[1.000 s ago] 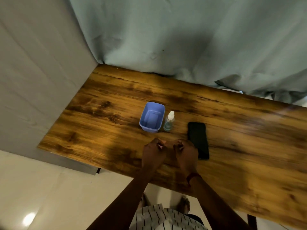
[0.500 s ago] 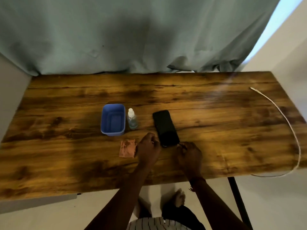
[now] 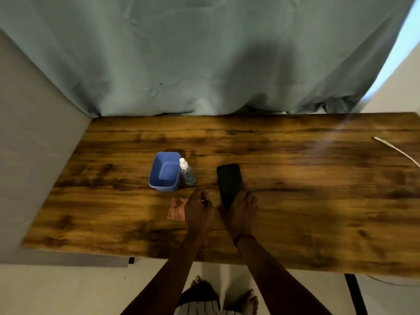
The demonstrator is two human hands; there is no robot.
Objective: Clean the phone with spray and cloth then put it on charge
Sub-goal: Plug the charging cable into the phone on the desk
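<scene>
Early stage, by my reckoning: no sign of spraying or wiping. Blue tub (image 3: 164,171) and spray bottle (image 3: 187,172) stood beyond left hand (image 3: 198,210), untouched. Cloth (image 3: 176,209) lay flat on worktop (image 3: 295,212), against that hand's left side. Its fingers were curled; whether they pinched cloth, could not tell. Phone (image 3: 228,180) was dark, near end gripped by right hand (image 3: 242,209). Charging cable (image 3: 397,151) lay far right of right hand, not plugged in. Spray, wipe and charge all left. No writing legible anywhere.
</scene>
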